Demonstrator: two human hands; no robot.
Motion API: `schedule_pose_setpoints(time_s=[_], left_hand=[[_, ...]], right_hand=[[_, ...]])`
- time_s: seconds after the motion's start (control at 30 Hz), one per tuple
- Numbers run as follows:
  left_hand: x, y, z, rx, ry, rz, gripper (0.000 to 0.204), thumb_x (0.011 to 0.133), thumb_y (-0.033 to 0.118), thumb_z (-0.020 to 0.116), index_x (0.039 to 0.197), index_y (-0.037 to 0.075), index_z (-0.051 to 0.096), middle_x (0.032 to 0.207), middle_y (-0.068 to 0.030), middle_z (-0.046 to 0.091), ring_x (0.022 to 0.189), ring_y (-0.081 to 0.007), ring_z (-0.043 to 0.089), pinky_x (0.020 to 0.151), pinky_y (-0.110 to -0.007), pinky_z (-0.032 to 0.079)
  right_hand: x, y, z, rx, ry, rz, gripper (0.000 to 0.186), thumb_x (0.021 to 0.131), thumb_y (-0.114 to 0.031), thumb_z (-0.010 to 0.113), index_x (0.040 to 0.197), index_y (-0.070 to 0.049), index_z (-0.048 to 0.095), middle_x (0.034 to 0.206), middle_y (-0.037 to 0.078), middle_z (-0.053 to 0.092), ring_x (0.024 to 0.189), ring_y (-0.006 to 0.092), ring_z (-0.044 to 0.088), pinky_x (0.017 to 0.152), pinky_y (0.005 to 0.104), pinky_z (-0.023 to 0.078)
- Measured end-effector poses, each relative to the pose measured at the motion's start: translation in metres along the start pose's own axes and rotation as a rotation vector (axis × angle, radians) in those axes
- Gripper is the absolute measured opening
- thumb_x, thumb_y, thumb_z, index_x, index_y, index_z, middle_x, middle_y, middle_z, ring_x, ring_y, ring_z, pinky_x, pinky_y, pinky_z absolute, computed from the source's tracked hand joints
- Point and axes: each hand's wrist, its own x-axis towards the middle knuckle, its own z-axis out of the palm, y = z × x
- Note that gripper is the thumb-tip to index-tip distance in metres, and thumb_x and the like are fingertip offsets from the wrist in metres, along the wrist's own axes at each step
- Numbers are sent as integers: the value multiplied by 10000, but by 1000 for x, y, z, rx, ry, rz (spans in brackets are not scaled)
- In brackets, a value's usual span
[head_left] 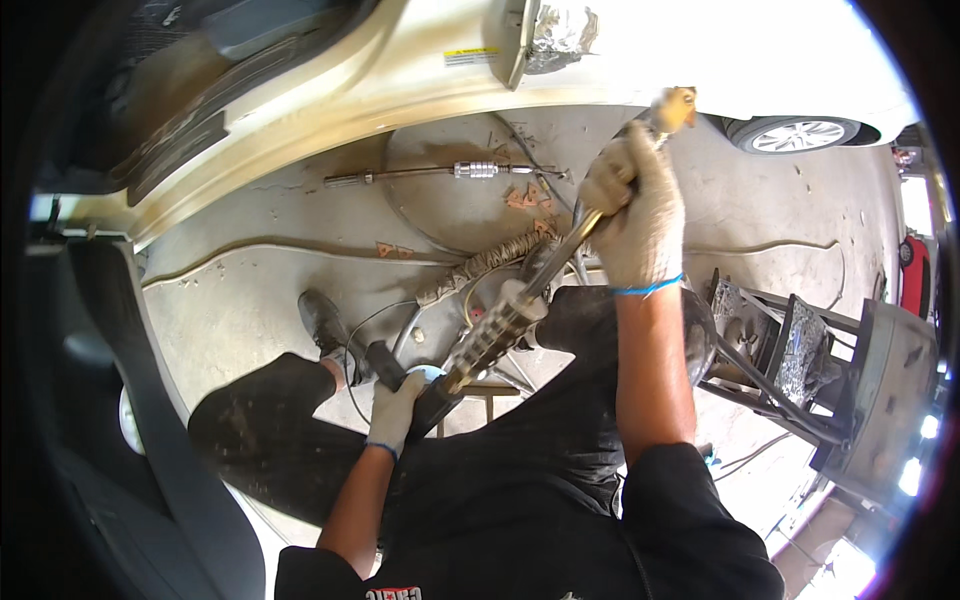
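A slide hammer [496, 330] slants across my lap, with a dark handle at its lower left end and a ribbed silver weight on its rod. My left hand [395, 408], in a pale work glove, is closed round the handle end. My right hand [640, 205], also gloved, grips the rod near its upper end. Beyond the fingers a yellowish tip piece [679, 107] points up toward the white car's side [740, 50]; from here I cannot tell whether it touches the body.
On the concrete floor lie a second slide hammer [476, 170], several small orange-brown triangular plates [524, 197], and hoses [270, 246]. The open car door [120, 330] stands at left. A wheeled tool cart [872, 370] is at right. Foil [563, 38] covers part of the car's sill.
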Motion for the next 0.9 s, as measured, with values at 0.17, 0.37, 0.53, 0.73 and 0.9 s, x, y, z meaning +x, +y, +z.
schedule_pose_setpoints(time_s=[0.17,0.37,0.53,0.73,0.9], left_hand=[[13,-32,-10,0,141,-210,476,806,312,763,1038,-32,529,856,-58,585,735,-147,550,665,-296,482],[7,-24,-7,-58,176,-253,541,831,295,742,1167,-62,512,984,-82,589,828,-159,565,727,-301,488],[15,-17,1,-8,181,-243,574,827,300,741,1175,-83,492,1029,-118,599,868,-196,581,784,-318,494],[7,-23,2,82,204,-267,586,804,337,764,1128,-60,480,932,-122,614,817,-205,590,769,-332,494],[1,-35,2,98,199,-243,619,802,369,771,1136,-62,476,917,-116,613,817,-208,596,771,-341,495]], right_hand=[[17,38,0,30,16,255,132,974,-180,565,898,-125,472,608,-22,409,478,75,356,439,238,283],[54,28,22,96,-47,235,348,1013,-378,483,1026,-39,561,657,13,491,468,65,377,393,224,299],[83,45,-4,95,-23,245,244,1016,-316,525,1071,-79,552,667,-25,428,496,46,322,430,196,262],[70,49,-10,80,39,272,177,998,-302,564,982,-129,527,649,-35,423,486,43,316,429,190,241],[50,44,-13,93,37,219,224,1032,-282,505,1078,-68,552,659,-44,363,503,24,275,415,181,223]])
